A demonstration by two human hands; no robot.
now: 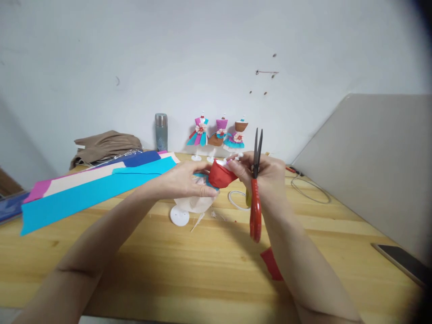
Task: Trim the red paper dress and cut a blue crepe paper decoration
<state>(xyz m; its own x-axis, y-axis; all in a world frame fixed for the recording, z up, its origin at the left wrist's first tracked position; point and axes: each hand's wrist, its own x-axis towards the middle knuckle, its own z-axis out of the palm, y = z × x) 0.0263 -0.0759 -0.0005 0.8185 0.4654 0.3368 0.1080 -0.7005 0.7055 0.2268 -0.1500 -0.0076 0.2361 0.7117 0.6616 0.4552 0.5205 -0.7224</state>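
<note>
A miniature dress form [222, 174] with a red bodice, a blue waistband and a cream skirt [195, 203] is tipped on its side above the table. My left hand [184, 180] is closed around its waist, thumb in front. The fingers of my right hand [266, 173] pinch the form near its white neck. Red-handled scissors [256, 202] hang in that same hand, dark blades pointing up and slightly apart. Below the skirt shows a round white base [179, 216]. Beneath my right forearm lies a red paper or fabric scrap [271, 264], partly covered.
Against the wall stand three dressed miniature forms [221, 132] and a flask [161, 132]. Coloured sheets [97, 191] and a brown cloth [108, 145] lie left. A white ring [238, 208], a cable [312, 200] and a phone [403, 261] are on the right.
</note>
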